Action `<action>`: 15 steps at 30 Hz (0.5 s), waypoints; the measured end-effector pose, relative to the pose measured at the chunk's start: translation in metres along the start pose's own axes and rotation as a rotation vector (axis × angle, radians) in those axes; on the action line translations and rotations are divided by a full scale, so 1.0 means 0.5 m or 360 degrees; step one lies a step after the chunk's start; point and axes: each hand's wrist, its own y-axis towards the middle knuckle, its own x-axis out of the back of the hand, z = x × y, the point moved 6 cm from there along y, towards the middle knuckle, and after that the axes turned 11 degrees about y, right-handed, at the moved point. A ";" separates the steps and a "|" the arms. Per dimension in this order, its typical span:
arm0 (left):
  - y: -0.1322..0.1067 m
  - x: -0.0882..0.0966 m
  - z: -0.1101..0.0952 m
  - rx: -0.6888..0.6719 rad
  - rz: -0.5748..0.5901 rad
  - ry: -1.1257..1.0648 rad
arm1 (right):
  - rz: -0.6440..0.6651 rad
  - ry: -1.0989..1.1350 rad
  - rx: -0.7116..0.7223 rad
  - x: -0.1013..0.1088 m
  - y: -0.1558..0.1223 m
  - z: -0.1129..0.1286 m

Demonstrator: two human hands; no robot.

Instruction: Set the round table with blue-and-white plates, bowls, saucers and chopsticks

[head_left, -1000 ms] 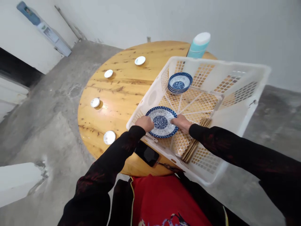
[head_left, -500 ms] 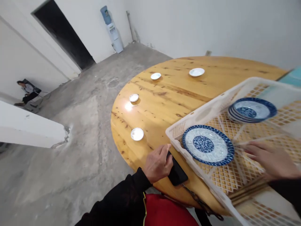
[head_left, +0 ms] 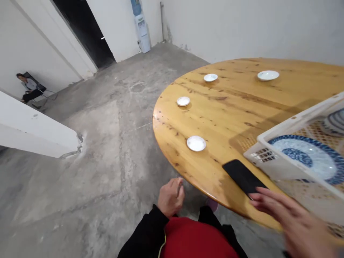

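Note:
My left hand [head_left: 171, 197] hangs just off the near table edge, its fingers curled in, with nothing visible in them. My right hand [head_left: 298, 218], slightly blurred, reaches in from the right with fingers stretched out. Its fingertips are at the near end of a black phone [head_left: 243, 176], which lies on the wooden table; whether they touch it I cannot tell. Beside the phone stands a white plastic crate [head_left: 291, 157] with lattice walls. Inside it lies a blue-and-white plate [head_left: 319, 161], and more blue-rimmed plates [head_left: 335, 122] show partly at the right edge.
Several small white dishes, among them a near one [head_left: 196, 143] and a far one [head_left: 268, 75], are spread over the round wooden table [head_left: 215, 118]. A white pillar [head_left: 40, 125] stands left. Farther back are a water dispenser [head_left: 142, 34] and a seated person [head_left: 30, 87].
My left hand has left the phone's side and drawn back past the table edge. My right hand has moved from over the crate to the phone. The view has swung left.

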 end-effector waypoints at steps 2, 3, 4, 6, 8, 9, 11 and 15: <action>-0.049 0.030 0.083 0.0164 0.0012 -0.0029 | 0.0148 0.0143 -0.0299 -0.125 -0.065 -0.057; -0.069 0.043 0.120 0.0255 0.0015 -0.0055 | 0.0248 0.0208 -0.0403 -0.188 -0.095 -0.078; -0.086 0.055 0.155 0.0347 0.0012 -0.0086 | 0.0336 0.0252 -0.0475 -0.247 -0.121 -0.094; -0.108 0.072 0.210 0.0497 -0.0016 -0.0153 | 0.0477 0.0297 -0.0554 -0.347 -0.159 -0.115; -0.114 0.084 0.249 0.0587 -0.0060 -0.0223 | 0.0592 0.0308 -0.0599 -0.424 -0.175 -0.127; -0.110 0.088 0.263 0.0608 -0.0073 -0.0262 | 0.0642 0.0307 -0.0615 -0.456 -0.175 -0.131; -0.093 0.095 0.286 0.0607 -0.0064 -0.0351 | 0.0731 0.0288 -0.0626 -0.514 -0.163 -0.134; -0.017 0.127 0.341 0.0501 0.0000 -0.0426 | 0.0857 0.0221 -0.0633 -0.634 -0.108 -0.144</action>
